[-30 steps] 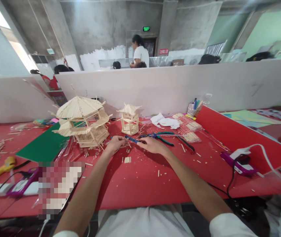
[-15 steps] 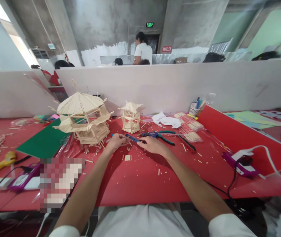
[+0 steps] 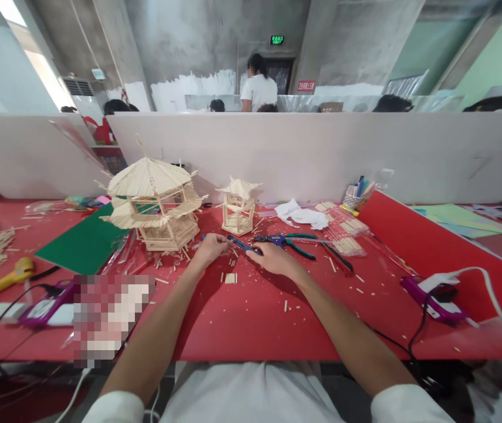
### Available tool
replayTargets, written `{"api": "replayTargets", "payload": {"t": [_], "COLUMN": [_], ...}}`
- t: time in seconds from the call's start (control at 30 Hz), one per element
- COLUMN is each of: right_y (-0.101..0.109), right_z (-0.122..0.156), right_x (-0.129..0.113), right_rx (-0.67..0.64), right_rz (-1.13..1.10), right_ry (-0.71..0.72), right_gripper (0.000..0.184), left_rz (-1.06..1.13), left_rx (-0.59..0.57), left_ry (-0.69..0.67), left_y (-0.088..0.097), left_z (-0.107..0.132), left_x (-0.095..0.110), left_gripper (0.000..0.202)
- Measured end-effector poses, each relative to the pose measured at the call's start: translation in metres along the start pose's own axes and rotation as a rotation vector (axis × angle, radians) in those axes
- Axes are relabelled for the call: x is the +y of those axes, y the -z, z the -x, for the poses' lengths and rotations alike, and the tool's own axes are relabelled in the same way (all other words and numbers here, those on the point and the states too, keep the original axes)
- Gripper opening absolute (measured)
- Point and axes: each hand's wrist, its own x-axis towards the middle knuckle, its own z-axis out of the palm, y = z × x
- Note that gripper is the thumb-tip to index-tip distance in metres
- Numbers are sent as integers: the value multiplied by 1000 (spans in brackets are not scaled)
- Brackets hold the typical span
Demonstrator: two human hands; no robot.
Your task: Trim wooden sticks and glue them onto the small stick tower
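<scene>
My right hand (image 3: 270,257) is closed around a slim blue utility knife (image 3: 239,242), which points left towards the other hand. My left hand (image 3: 212,247) is closed in a pinch beside the knife's tip; what sits between its fingertips is too small to make out. Just below the hands, a short row of cut wooden sticks (image 3: 231,278) lies side by side on the red table (image 3: 251,329). Behind them stands a small stick-built pavilion (image 3: 238,208). A larger two-tiered stick pavilion (image 3: 154,205) is to the left.
Pliers (image 3: 295,244) with dark and teal handles lie right of my right hand, near bagged sticks (image 3: 347,235) and a white cloth (image 3: 301,214). A yellow glue gun (image 3: 8,279), green board (image 3: 83,238) and purple power strip (image 3: 433,299) lie farther out. Wood scraps are scattered about.
The whole view has shifted slightly right and up as the head moved. Both hands keep nearly the same pose, with the knife still in my right hand.
</scene>
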Motion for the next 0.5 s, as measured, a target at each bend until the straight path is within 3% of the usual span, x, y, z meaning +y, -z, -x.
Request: {"api": "replayTargets", "payload": {"t": [0.33, 0.5], "right_y": [-2, -2], "right_z": [3, 4], "right_x": [-9, -12], "right_rx": [-37, -20], "right_rz": [82, 118], "right_ry": [-24, -30], "right_gripper": [50, 50], "left_rz": [-67, -8], "left_rx": [-9, 20], "left_ry": [-64, -24], "left_y": [2, 2], "left_z": [-2, -4], "left_x": [-7, -7], "left_gripper": [12, 7]}}
